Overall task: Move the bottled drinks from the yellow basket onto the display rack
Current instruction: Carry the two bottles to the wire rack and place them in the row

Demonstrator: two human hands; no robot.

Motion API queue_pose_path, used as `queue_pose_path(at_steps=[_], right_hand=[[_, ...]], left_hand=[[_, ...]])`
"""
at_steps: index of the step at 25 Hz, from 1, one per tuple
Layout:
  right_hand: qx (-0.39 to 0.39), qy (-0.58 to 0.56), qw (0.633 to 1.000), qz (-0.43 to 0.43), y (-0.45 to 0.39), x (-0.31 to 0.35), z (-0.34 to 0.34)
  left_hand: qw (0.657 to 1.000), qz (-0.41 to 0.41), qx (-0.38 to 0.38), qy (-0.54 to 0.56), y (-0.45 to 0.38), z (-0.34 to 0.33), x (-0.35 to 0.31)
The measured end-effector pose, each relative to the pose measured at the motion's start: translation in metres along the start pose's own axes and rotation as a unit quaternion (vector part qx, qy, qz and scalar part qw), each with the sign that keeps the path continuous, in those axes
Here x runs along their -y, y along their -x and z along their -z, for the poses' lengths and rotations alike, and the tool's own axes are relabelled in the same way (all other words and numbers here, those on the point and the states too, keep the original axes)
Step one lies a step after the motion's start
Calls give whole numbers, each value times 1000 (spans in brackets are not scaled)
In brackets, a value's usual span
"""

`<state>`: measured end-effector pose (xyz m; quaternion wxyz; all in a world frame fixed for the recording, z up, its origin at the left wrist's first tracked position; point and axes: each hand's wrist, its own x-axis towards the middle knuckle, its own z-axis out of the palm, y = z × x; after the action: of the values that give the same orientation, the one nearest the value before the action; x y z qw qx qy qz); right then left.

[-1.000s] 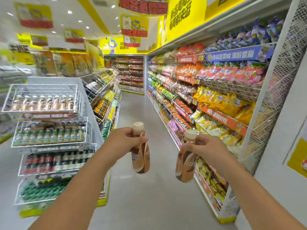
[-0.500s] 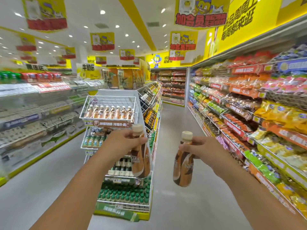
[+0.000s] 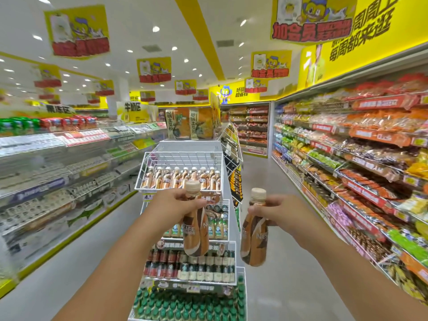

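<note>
My left hand (image 3: 177, 202) grips the neck of a brown coffee bottle (image 3: 195, 235) with a cream cap, hanging in front of the white wire display rack (image 3: 180, 156). My right hand (image 3: 275, 210) holds a second brown coffee bottle (image 3: 253, 242) by its neck, just right of the rack. The rack's top wire basket holds a row of the same brown bottles (image 3: 183, 178) along its front. Lower tiers carry other bottled drinks. The yellow basket is not in view.
The rack stands at the end of a centre shelf unit. A long snack shelf (image 3: 361, 172) lines the right side of the aisle, and a chilled shelf (image 3: 58, 172) runs along the left. Grey floor (image 3: 284, 286) lies on both sides of the rack.
The view has swung left, so the rack now stands straight ahead and closer. Both hands still hold their bottles, now in front of the rack's upper tiers.
</note>
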<state>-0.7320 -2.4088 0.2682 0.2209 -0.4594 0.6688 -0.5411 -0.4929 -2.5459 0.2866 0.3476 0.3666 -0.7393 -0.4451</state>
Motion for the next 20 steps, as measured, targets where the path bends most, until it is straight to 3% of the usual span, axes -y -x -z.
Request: queue_pose_path(at_steps=[12, 20], right_hand=[[41, 6, 999, 7, -266, -65, -57], [35, 18, 999, -15, -411, -85, -82]], left_hand=[[999, 31, -16, -20, -246, 1, 70], [999, 35, 29, -23, -407, -4, 101]])
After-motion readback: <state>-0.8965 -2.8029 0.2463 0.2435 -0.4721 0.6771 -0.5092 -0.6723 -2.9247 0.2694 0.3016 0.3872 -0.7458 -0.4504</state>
